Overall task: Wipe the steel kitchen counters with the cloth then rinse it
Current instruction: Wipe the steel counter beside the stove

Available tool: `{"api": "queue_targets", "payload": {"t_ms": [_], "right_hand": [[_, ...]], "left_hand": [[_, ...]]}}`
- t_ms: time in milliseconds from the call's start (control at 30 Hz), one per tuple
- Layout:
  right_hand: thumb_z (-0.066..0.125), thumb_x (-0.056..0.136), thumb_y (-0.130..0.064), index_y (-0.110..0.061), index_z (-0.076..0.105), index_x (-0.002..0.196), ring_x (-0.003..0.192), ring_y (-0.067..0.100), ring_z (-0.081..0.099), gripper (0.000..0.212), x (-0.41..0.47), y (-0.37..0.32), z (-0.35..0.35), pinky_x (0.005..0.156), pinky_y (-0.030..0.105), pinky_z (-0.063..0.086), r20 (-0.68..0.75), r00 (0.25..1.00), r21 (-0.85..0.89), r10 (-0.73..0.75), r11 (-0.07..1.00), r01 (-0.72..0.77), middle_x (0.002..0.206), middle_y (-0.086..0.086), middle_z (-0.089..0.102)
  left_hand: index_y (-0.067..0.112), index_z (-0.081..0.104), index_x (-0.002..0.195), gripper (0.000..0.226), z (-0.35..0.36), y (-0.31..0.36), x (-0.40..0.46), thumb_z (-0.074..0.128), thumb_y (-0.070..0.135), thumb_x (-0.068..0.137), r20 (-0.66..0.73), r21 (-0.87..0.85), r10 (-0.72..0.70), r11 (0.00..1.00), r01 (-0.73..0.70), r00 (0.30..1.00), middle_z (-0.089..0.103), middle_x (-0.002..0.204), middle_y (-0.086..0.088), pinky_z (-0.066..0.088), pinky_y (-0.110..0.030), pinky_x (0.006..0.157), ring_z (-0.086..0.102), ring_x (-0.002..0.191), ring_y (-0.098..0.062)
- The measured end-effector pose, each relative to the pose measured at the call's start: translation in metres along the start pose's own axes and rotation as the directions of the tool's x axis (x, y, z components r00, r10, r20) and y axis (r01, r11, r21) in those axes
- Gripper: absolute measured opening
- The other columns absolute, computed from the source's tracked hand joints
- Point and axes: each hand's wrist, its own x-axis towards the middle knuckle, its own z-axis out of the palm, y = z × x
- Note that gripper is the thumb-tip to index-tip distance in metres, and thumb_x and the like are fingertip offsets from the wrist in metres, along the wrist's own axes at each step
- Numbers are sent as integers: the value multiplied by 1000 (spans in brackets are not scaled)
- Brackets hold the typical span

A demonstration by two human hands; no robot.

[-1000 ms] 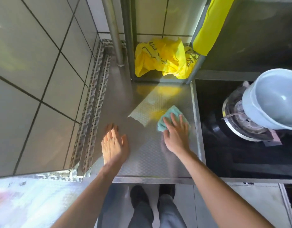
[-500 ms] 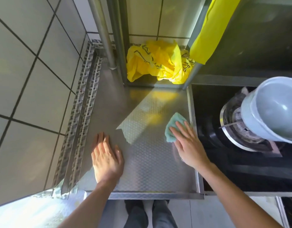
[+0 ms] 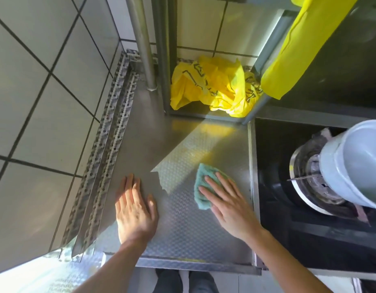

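Right hand (image 3: 229, 206) flat, fingers spread, pressing teal cloth (image 3: 204, 187) onto steel counter (image 3: 183, 235) near its right edge; left hand (image 3: 135, 214) flat, fingers together, on counter well left of cloth

This is a kitchen. A patterned steel desk (image 3: 183, 229) meets tiled walls (image 3: 45, 113), and a gas burner (image 3: 309, 187) sits beside it under a white pot (image 3: 356, 166).

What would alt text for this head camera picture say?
A person's right hand presses a teal cloth flat on a steel counter, left hand flat beside it. Behind lies a crumpled yellow bag; right, a pot on a stove.
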Motion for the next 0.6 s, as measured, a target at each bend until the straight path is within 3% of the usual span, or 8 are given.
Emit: {"api": "queue_targets", "payload": {"t_ms": [133, 267, 400, 500, 600], "right_hand": [[49, 104, -30, -24, 34, 158, 158, 31, 7, 56, 29, 64, -21, 125, 58, 21, -2, 978, 35, 208, 978, -208, 170, 3, 18], [40, 105, -35, -28, 37, 156, 157, 40, 7, 52, 117, 44, -26, 124, 59, 14, -38, 883, 118, 468, 879, -461, 170, 10, 18], [50, 99, -32, -27, 57, 143, 151, 44, 24, 45, 150, -18, -17, 118, 61, 23, -170, 937, 167, 304, 946, -277, 161, 10, 40], [44, 101, -34, -33, 45, 149, 155, 38, 17, 49, 114, -36, -3, 122, 59, 21, -99, 994, 100, 51, 994, -42, 165, 3, 32], [38, 106, -39, -32, 36, 156, 158, 30, 8, 51, 71, -2, -2, 126, 57, 16, -30, 994, 7, -110, 994, 110, 169, 0, 22]], "left_hand": [[6, 41, 151, 60, -1, 1, 0, 44, 35, 98, -16, -10, -1, 1000, 1, 1000, 39, 162, -14, 34, -51, 122, 29, 157, -31], [4, 44, 149, 60, -1, 1, 0, 45, 34, 98, -38, -11, 10, 1000, -11, 999, 42, 161, -13, 34, -50, 123, 28, 157, -30], [3, 47, 148, 59, -2, 3, 0, 44, 34, 98, -60, -11, 17, 1000, -18, 998, 44, 160, -13, 36, -50, 121, 30, 157, -30], [3, 47, 148, 59, -3, 3, 1, 44, 34, 98, -57, -18, 13, 1000, -14, 998, 44, 160, -14, 35, -51, 122, 31, 157, -31], [2, 47, 148, 59, -5, -1, 5, 46, 33, 97, -58, -20, -1, 1000, 0, 998, 44, 159, -14, 35, -52, 122, 31, 156, -31]]}}
